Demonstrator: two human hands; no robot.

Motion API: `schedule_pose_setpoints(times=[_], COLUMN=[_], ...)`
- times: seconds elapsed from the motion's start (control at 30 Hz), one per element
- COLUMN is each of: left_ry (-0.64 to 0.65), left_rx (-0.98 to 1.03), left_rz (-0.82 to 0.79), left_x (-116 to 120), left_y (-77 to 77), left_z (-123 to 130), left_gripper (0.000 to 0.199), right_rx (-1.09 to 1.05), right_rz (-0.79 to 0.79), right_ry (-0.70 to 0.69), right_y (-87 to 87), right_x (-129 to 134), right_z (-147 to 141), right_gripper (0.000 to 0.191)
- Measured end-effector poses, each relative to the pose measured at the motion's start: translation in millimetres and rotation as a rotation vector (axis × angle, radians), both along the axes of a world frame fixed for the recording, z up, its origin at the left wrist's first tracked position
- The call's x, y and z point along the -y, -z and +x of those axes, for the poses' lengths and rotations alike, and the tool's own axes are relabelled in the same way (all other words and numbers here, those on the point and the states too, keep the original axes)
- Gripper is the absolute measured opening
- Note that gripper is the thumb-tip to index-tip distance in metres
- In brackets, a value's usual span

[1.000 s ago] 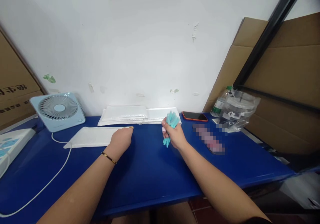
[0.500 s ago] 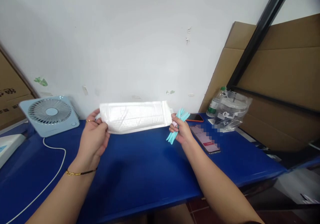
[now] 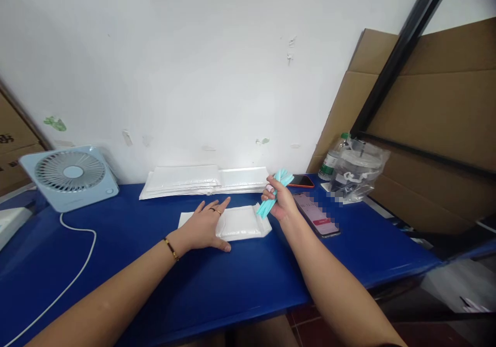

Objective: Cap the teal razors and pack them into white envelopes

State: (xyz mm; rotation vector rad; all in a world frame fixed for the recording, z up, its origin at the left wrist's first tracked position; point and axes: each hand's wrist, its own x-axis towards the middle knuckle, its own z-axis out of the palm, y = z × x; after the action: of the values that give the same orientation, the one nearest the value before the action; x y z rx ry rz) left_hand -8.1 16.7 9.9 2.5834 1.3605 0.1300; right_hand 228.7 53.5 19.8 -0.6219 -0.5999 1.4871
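A white padded envelope [image 3: 244, 222] lies flat on the blue table, its flap end to the right. Over its left part my left hand [image 3: 205, 225] rests with the fingers spread. My right hand [image 3: 278, 198] is closed around a bundle of thin turquoise strips [image 3: 284, 176], which stick out above and below the fist; the lower ends hang at the envelope's right end. Against the wall lie two piles of similar white padded envelopes, a left pile [image 3: 182, 176] and a right pile [image 3: 244, 176], side by side.
A light blue fan [image 3: 73, 174] with a white cable [image 3: 93, 243] stands at the left. Right of my right hand are a phone [image 3: 320, 215], an orange-edged phone [image 3: 302, 180], a water bottle [image 3: 332, 161] and a clear plastic bag [image 3: 356, 176]. Cardboard [image 3: 445, 88] leans behind a black bar.
The envelope, stretched between both hands before, now lies on the table, and the piles behind it show. My left hand has let go of its edge and spread over it. My right hand keeps the strips.
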Motion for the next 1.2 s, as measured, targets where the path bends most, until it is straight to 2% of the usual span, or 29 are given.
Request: schedule_pose_setpoints(times=[0.13, 0.33, 0.4, 0.5, 0.73, 0.8, 0.87, 0.93, 1.0, 1.07, 1.2], left_ry=[-0.079, -0.101, -0.115, -0.117, -0.121, -0.122, -0.139, -0.181, -0.215, -0.216, -0.225], left_rx=[0.098, 0.334, 0.397, 0.474, 0.549, 0.538, 0.466, 0.369, 0.291, 0.226, 0.073], left_rz=[0.038, 0.069, 0.052, 0.084, 0.183, 0.223, 0.306, 0.405, 0.464, 0.46, 0.394], left_x=[-13, -5, -2, 1, 0, -1, -1, 1, 3, 5, 4], left_y=[4.3, -5.0, -6.9, -6.5, -0.6, 0.5, 0.8, -0.1, -2.1, -4.6, -7.7], left_z=[8, 8, 10, 15, 21, 22, 25, 30, 33, 33, 26], left_gripper=[0.093, 0.049, 0.046, 0.047, 0.036, 0.037, 0.047, 0.059, 0.062, 0.054, 0.024], right_rx=[-0.06, -0.12, -0.143, -0.137, 0.169, 0.18, 0.149, 0.11, 0.095, 0.101, 0.119], right_rz=[-0.032, 0.034, 0.038, 0.016, 0.13, 0.194, 0.242, 0.256, 0.233, 0.192, 0.117], right_ry=[0.034, 0.176, 0.202, 0.169, 0.008, 0.0, 0.005, 0.009, 0.011, 0.008, -0.048], right_y=[2.7, 4.7, 4.8, 5.1, 3.6, 0.5, -2.2, -2.8, -0.4, 4.0, 12.6], right_x=[-5, -12, -12, -8, 23, 31, 38, 42, 44, 44, 36], right_z=[1, 4, 3, -6, -45, -52, -59, -67, -74, -79, -74], right_gripper=[0.032, 0.032, 0.031, 0.03, 0.034, 0.03, 0.025, 0.022, 0.024, 0.028, 0.034])
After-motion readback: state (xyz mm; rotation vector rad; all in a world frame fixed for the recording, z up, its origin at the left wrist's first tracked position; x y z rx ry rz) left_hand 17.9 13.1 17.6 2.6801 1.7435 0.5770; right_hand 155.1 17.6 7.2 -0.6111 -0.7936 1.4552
